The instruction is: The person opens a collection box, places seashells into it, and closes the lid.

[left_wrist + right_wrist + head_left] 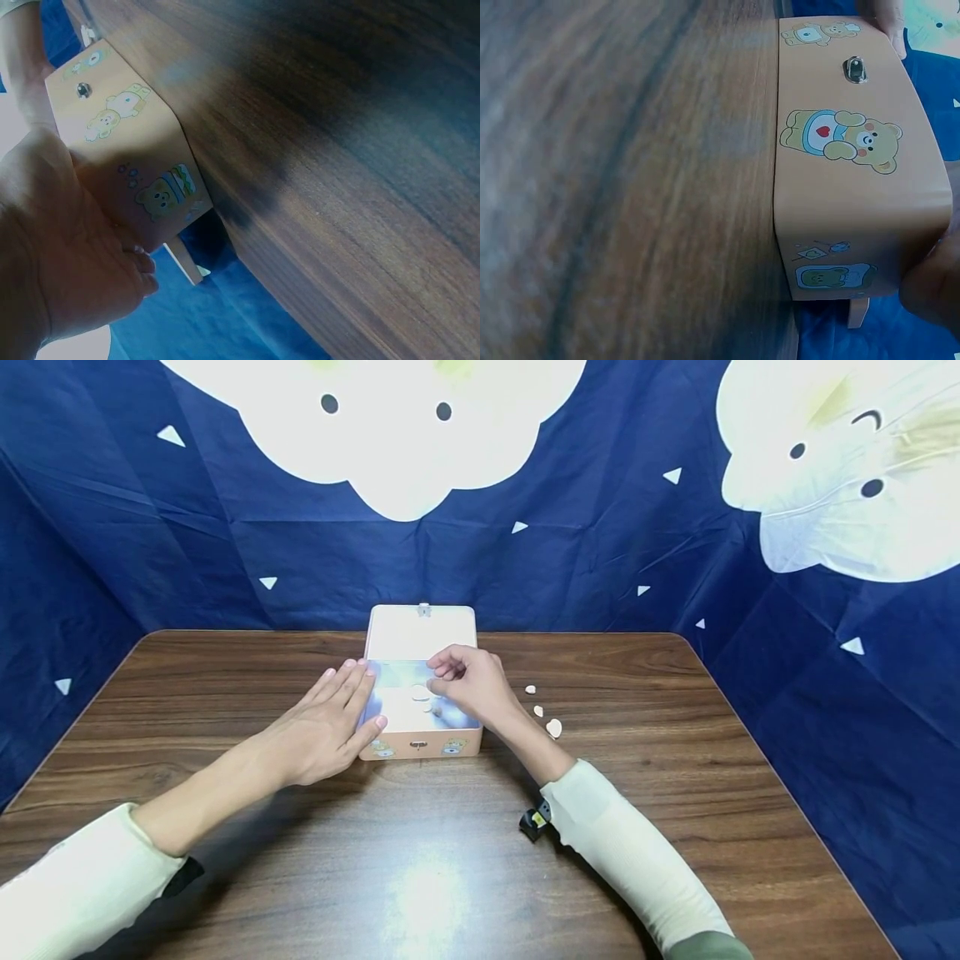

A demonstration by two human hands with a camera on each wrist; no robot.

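My left hand (330,727) lies flat, fingers straight, bracing the open peach cardboard box with bear stickers (420,745) mid-table. My right hand (468,685) pinches something small over it, probably a pale shell. Next, I should release it inside.

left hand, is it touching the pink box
Touching. The head view shows the left hand lying flat against the pink box at its left side, thumb on the front corner.

Pink box (420,635) with bear stickers, silver clasp. Dark brown woodgrain table (637,760). Navy backdrop (600,552), white clouds and triangles; cream sleeves (630,852).
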